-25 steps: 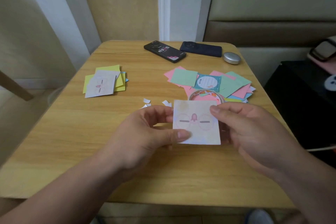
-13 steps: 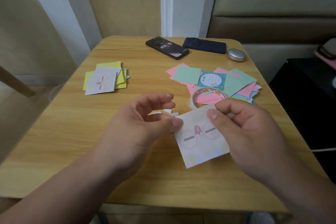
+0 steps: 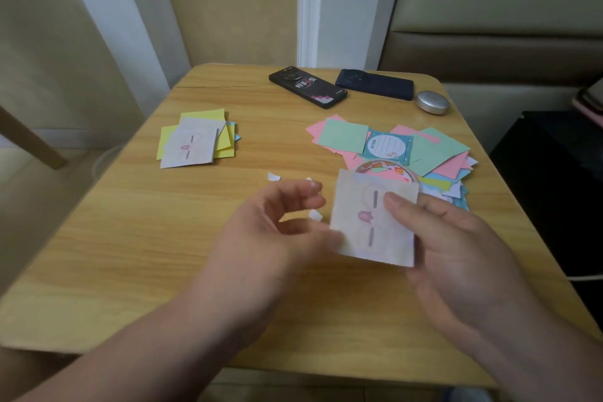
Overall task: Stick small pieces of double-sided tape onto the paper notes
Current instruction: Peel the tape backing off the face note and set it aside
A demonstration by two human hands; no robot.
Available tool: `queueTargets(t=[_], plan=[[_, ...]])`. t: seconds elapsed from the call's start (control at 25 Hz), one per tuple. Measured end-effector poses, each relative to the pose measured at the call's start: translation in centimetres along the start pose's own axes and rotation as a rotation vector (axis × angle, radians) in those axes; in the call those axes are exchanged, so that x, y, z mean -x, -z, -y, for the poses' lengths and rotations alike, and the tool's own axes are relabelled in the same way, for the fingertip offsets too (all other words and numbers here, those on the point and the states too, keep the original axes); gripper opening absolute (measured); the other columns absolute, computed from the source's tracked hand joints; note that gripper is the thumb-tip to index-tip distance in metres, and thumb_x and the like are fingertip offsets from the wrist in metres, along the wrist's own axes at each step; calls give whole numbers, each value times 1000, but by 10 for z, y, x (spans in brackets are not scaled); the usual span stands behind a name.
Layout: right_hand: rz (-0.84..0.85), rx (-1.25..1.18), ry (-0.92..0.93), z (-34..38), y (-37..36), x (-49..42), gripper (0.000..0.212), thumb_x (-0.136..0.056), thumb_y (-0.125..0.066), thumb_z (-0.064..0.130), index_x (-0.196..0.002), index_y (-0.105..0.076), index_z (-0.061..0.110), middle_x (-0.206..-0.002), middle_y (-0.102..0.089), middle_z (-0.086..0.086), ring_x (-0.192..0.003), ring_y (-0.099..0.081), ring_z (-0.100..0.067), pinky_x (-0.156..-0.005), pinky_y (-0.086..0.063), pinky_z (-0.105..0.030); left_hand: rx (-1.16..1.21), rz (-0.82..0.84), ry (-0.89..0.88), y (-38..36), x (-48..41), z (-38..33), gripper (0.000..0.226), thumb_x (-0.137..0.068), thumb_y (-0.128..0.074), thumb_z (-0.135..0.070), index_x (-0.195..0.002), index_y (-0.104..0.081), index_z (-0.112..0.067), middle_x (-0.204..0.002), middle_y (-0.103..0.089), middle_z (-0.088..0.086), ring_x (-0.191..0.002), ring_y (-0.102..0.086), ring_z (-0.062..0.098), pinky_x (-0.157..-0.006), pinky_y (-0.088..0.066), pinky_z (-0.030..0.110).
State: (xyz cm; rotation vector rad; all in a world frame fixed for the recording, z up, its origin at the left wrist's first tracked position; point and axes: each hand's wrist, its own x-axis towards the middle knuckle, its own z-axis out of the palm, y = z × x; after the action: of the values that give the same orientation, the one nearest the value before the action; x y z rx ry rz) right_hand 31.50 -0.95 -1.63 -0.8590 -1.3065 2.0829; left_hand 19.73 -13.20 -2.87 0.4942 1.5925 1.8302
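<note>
The right hand (image 3: 456, 248) pinched the white note (image 3: 368, 232) by its right edge, thumb on top; the left hand (image 3: 270, 232) hung loosely curled, holding nothing, just left of it.

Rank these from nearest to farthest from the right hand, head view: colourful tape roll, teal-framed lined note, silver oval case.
1. Colourful tape roll, just beyond the right hand holding the pale paper note.
2. Teal-framed lined note, behind the roll.
3. Silver oval case, far right of the wooden table.

Soft, even indoor light, wide-angle bending at edges; both hands perhaps motion-blurred.
</note>
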Motion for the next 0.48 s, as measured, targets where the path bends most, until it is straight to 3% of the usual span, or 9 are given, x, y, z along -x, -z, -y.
queueTargets(t=[0.08, 0.16, 0.28, 0.4, 0.48], plan=[[-68, 44, 17, 2, -3, 0, 13, -94, -59, 11, -96, -71, 5, -87, -78, -10, -75, -74, -22, -59, -55, -31, 33, 55, 27, -5, 4, 1, 55, -54, -83, -2, -107, -69, -12, -104, -71, 1, -75, -69, 20, -78, -54, 37], [-62, 346, 100, 5, 0, 1, 16, -98, -58, 17, -92, -70, 8, -75, -76, -7, -57, -66, -18, -43, -46, -24, 202, 35, 48, -5, 1, -3, 52, -58, -82, -3, -108, -67, -3, -106, -66, 10, -80, -69, 26, -77, -56, 37], [78, 618, 171, 15, 1, 7, 16, -94, -62, 22, -85, -72, 13, -70, -75, -1, -56, -68, -10, -42, -44, -16, 202, -24, 27, 2, -5, -7, 48, -59, -80, -3, -105, -68, -3, -100, -68, 7, -82, -69, 25, -74, -59, 36], [78, 534, 119, 19, 1, 7, 15, -87, -69, 25, -81, -74, 12, -73, -77, -2, -63, -72, -12, -47, -49, -20, 73, -18, 10, 3, -4, -6, 51, -55, -81, -1, -104, -72, -12, -99, -73, 0, -84, -69, 28, -86, -59, 49], [52, 374, 14, 17, 1, 6, 22, -77, -73, 28, -85, -74, 8, -76, -76, -6, -61, -69, -16, -43, -44, -23, 72, -48, -13, -1, -1, -4, 50, -54, -81, -2, -102, -73, -15, -99, -73, -1, -78, -66, 22, -92, -55, 54]])
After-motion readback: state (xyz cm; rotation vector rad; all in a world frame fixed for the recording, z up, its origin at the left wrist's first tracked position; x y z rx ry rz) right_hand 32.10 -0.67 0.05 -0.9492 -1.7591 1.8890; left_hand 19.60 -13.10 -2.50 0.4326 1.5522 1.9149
